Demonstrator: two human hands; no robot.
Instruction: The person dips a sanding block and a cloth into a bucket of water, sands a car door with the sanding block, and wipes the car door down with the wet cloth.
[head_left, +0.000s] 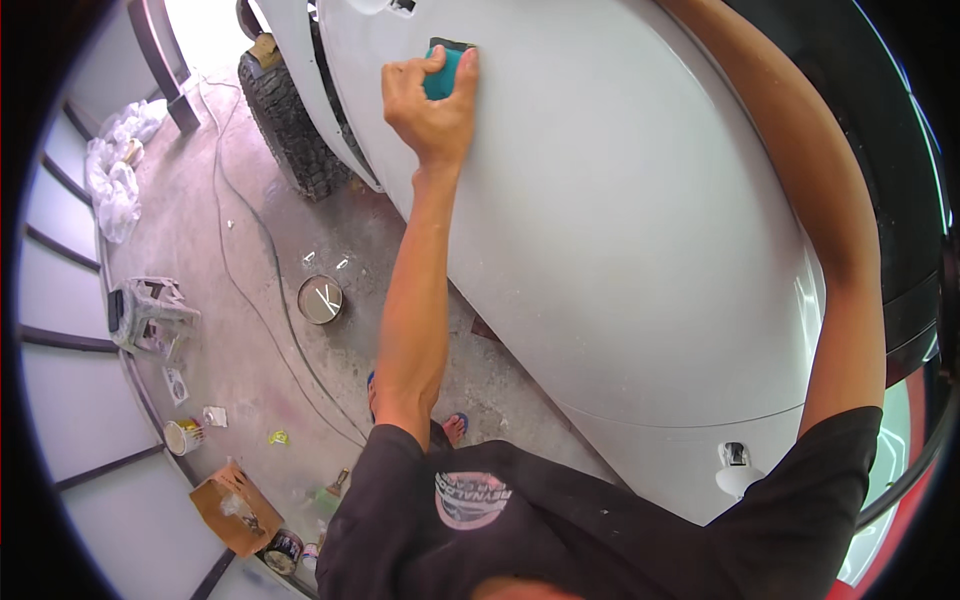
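Left hand (432, 105) is wrapped around a teal sanding block (446, 68) near the top middle of the frame, fingers curled over it and pressing it flat against the white car door (620, 220). The right arm runs up along the right side and out past the top edge, so can't tell what that hand is doing. Further out: a tire (290, 125) at upper left, a round open can (320, 299) on the concrete floor (250, 350) left of center, and a cardboard box (235, 510) at lower left.
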